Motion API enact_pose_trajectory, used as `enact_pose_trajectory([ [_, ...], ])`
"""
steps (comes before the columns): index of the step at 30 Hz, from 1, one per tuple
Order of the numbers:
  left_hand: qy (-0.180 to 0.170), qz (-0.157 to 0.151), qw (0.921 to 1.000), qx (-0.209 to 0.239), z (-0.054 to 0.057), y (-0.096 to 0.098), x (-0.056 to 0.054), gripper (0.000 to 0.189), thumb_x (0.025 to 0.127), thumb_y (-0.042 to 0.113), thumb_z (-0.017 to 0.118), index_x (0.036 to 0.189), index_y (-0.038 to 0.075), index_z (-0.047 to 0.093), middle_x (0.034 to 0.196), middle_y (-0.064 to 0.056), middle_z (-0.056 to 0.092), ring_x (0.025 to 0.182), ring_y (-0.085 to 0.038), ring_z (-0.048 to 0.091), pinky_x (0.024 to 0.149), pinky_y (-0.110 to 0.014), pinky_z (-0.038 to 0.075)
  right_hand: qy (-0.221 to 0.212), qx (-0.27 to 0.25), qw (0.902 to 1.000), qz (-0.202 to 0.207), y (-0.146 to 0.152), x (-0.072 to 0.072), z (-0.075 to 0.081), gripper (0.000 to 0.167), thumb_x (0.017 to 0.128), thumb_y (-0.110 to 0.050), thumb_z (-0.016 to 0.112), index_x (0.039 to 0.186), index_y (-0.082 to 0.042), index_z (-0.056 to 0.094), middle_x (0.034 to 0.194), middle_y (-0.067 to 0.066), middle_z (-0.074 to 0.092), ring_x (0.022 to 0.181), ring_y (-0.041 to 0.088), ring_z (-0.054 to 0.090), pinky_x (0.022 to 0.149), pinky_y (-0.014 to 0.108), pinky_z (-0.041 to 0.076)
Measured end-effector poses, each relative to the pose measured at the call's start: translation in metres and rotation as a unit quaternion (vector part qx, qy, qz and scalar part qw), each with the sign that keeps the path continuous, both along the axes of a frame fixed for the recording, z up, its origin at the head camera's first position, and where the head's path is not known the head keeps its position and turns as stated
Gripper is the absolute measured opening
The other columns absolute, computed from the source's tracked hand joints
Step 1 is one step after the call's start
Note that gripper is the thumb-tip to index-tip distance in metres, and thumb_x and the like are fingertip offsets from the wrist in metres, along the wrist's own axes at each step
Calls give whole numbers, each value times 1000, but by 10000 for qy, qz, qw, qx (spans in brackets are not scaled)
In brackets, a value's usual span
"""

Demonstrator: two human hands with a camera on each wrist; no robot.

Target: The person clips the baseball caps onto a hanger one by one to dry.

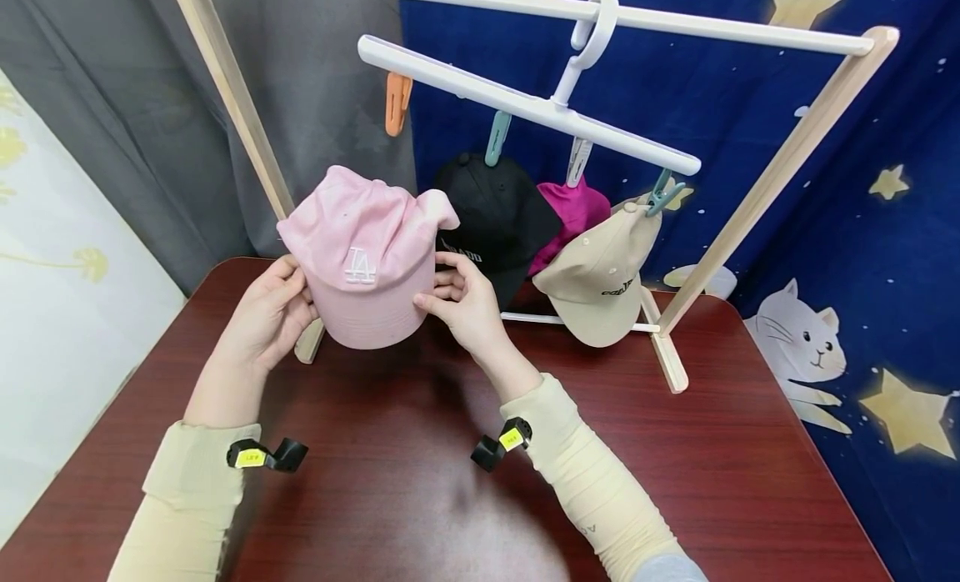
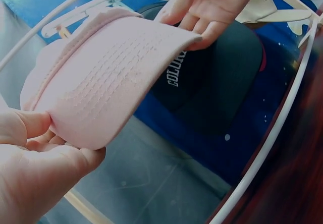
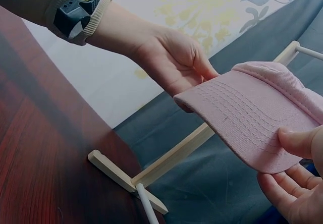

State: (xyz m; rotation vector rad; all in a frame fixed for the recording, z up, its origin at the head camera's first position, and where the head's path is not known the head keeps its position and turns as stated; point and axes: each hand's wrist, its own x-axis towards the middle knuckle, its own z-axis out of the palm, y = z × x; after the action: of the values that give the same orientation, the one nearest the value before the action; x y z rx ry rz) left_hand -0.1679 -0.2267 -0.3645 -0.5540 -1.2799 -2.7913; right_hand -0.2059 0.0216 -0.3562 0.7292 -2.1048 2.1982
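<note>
Both hands hold a pink baseball cap (image 1: pixel 360 248) up in front of the rack, its white LA lettering facing me and its brim pointing down. My left hand (image 1: pixel 262 315) pinches the brim's left side, thumb in front. On the other side my right hand (image 1: pixel 468 303) grips the brim between thumb and fingers. The left wrist view shows the stitched brim (image 2: pixel 111 77) stretched between the two hands. Above the cap, an orange clip (image 1: pixel 398 103) hangs from the left end of the white hanger (image 1: pixel 525 107) with nothing in it.
A black cap (image 1: pixel 491 215), a magenta cap (image 1: pixel 576 215) and a beige cap (image 1: pixel 603 273) hang from clips on the hanger. The hanger hooks over the white bar of a wooden rack (image 1: pixel 780 182) standing on the dark red table (image 1: pixel 420 482). Curtains hang behind.
</note>
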Motion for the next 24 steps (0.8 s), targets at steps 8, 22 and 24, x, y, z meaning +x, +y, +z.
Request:
enact_pose_trajectory([
  [8,-31,247,9995,211,1,5,1,22,103,3,33,101,4,55,95,-8,57,87,-17,57,69,-29,46,-64,111,9999,25,0,-1,2,52,79,11,72,126,4,51,100,23,65,78,17,65,73,27,53],
  [22,-12,112,9982,581,4,4,1,25,103,4,30,104,1,55,101,-10,59,92,-18,59,72,-31,48,235,395,9987,-207,7,-5,12,39,82,4,72,118,5,59,97,19,66,80,22,66,69,25,52],
  [24,15,126,9983,568,4,4,2,25,103,4,30,105,1,55,101,-10,58,92,-18,58,71,-31,48,355,383,9982,-282,8,-6,15,36,83,3,72,117,6,60,96,20,66,80,23,66,70,25,52],
])
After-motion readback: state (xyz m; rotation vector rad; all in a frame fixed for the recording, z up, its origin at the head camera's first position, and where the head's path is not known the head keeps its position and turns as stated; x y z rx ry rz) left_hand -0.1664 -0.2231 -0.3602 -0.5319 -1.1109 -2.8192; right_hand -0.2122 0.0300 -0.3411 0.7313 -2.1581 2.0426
